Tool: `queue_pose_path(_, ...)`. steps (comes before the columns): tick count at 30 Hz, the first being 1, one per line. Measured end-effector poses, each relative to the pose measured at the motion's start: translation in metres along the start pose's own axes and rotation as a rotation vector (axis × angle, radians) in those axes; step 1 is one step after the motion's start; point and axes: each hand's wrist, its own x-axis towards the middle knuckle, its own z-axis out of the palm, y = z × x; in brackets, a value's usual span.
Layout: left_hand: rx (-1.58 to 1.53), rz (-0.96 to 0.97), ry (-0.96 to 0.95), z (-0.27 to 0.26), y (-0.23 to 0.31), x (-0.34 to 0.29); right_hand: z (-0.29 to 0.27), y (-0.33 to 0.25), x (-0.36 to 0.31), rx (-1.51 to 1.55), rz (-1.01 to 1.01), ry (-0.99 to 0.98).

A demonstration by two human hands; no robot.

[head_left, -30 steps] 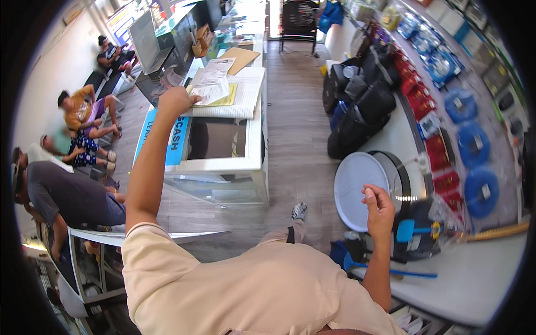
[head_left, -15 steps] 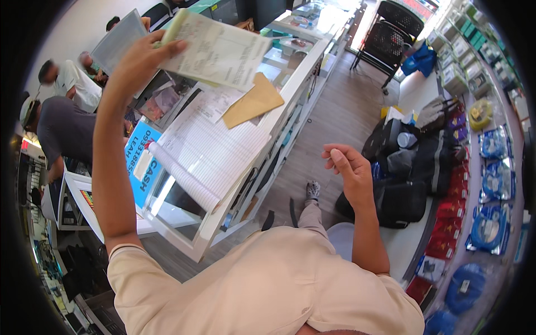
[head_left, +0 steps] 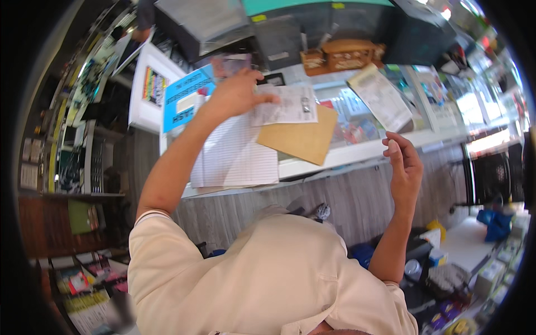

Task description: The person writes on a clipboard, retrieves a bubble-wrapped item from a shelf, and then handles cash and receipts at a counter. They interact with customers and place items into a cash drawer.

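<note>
My left hand [head_left: 237,96] reaches over the counter, thumb and fingers spread, slightly blurred. Its thumb lies over the left part of a white printed slip [head_left: 296,106]; whether it touches is unclear. Under the slip are a brown envelope [head_left: 304,137] and an open ruled notebook [head_left: 237,159]. My right hand [head_left: 406,162] hangs in the air before the counter's front edge, fingers curled toward the thumb, with nothing visible in them. Beyond it a pad of printed forms [head_left: 382,99] rests on the glass top.
The white-framed glass counter [head_left: 430,103] runs across in front of me. A blue sign [head_left: 187,92] lies left of the notebook. Brown carved wooden holders [head_left: 349,54] stand at the back. Black bags and boxed goods fill the lower right; shelves line the left.
The form pad has left my left hand and lies on the counter at the right. That hand is now over the slip. The view has turned to face the counter; my right hand stays curled.
</note>
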Motion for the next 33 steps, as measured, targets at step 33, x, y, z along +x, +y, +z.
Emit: queue_pose_path(33,-1.548,-0.064,0.271,-0.022,-0.199,-0.299,0.334,-0.113,-0.094,0.755,0.151,0.032)
